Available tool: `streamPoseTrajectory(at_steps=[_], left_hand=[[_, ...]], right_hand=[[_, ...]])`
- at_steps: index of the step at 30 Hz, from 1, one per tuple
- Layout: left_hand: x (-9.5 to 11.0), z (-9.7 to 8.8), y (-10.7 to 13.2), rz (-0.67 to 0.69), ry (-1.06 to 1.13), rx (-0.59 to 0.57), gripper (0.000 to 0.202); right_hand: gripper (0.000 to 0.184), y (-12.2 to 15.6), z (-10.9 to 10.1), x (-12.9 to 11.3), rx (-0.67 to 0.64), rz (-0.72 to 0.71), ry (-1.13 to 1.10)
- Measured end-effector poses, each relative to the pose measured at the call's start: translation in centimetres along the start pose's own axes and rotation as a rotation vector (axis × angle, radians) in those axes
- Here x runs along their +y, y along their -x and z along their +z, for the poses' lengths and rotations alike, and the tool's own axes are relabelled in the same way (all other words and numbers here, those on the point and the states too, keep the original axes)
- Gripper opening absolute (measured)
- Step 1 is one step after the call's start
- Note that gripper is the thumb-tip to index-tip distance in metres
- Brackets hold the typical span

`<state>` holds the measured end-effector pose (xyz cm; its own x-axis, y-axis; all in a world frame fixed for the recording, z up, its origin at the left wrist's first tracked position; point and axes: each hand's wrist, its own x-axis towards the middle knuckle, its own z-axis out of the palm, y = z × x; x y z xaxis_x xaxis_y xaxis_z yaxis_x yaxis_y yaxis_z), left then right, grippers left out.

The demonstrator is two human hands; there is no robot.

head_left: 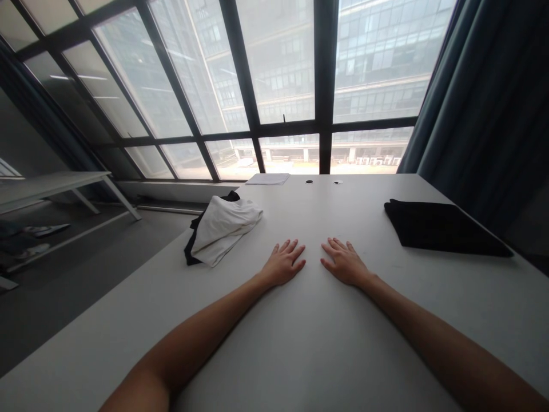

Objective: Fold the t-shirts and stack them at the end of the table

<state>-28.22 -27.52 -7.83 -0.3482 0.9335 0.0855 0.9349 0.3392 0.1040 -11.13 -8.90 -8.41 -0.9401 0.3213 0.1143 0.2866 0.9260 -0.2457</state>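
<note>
My left hand (283, 263) lies palm down on the white table (317, 343), its fingers spread and nothing under it that I can see. Flat on the same tabletop, a short gap to the right, rests my right hand (344, 262), fingers also apart. Left of my left hand is a loosely bunched white cloth (227, 223), with a black cloth (191, 256) showing beneath its edges. A folded black cloth (444, 228) lies flat at the right side, well apart from my right hand.
At the table's far end are a stack of white paper (268, 179) and two small round dark spots. Large windows stand behind it, a dark curtain (463, 103) hangs at right. Another table (51, 186) stands at left, with a person's shoes (36, 250) beneath.
</note>
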Motion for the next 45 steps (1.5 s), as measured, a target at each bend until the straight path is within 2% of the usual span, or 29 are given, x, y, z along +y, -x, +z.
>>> streamPoseTrajectory(at_steps=[37, 41, 43, 45], left_hand=[[0.2, -0.2, 0.1, -0.004, 0.036, 0.012, 0.058], [-0.7, -1.1, -0.6, -0.002, 0.134, 0.081, 0.053], [-2.0, -2.0, -1.3, -0.021, 0.149, 0.169, 0.051], [-3.8, -3.2, -1.9, -0.094, 0.093, 0.291, 0.047]], right_hand=[[0.062, 0.1, -0.1, 0.0, 0.001, -0.001, 0.008], [0.061, 0.1, -0.1, 0.0, 0.001, -0.001, 0.010], [0.061, 0.2, -0.1, 0.0, 0.003, -0.004, 0.013], [0.061, 0.2, -0.1, 0.0, 0.007, -0.009, 0.015]])
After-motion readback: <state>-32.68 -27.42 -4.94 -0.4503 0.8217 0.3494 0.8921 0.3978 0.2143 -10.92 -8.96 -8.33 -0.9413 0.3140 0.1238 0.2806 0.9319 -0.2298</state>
